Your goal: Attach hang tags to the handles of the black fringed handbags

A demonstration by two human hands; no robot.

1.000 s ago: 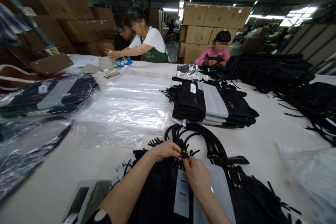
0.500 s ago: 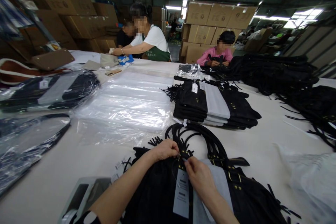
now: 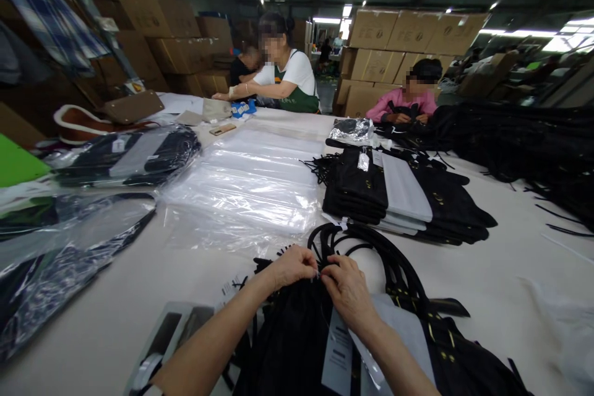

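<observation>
A black handbag (image 3: 283, 346) with gold hardware and fringe lies in front of me, and its dark handles (image 3: 398, 250) arch away at the back. My left hand (image 3: 293, 267) is pinched at the base of a handle on a small pale end of the tag string. Close beside it, fingertips almost touching, my right hand (image 3: 351, 292) pinches at the same string. From there the thin string runs down to a grey printed hang tag (image 3: 338, 354) on the bag's front. A pale grey wrap (image 3: 408, 328) crosses the bag, partly behind my right forearm.
Clear plastic bags (image 3: 250, 179) lie flat beyond my hands. Right of them sits a stack of black bags (image 3: 355, 182). Plastic-wrapped bags (image 3: 134, 154) are at left, and a grey tool-like device (image 3: 160, 334) is by my left forearm. Co-workers (image 3: 292, 83) sit across the table.
My right hand has moved up and closer to my left fingertips, at the string. The view has turned left, so everything appears shifted right.
</observation>
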